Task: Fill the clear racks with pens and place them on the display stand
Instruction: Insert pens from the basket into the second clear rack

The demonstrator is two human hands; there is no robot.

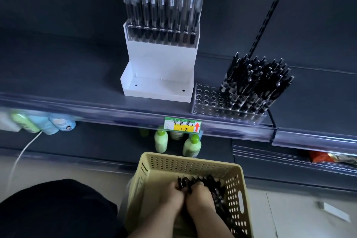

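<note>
Both hands are down in the basket [193,157]. The left hand [172,194] and the right hand [201,196] touch side by side. Their fingers curl tight round a bunch of black pens [212,183] that point away, toward the shelf. The clear rack [207,96] sits far above the basket and a bit to the right, so the right hand is nearer. Its empty holes are on its left side (the other side is full). The display stand [160,63] is straight above the basket, and its low step has no rack.
</note>
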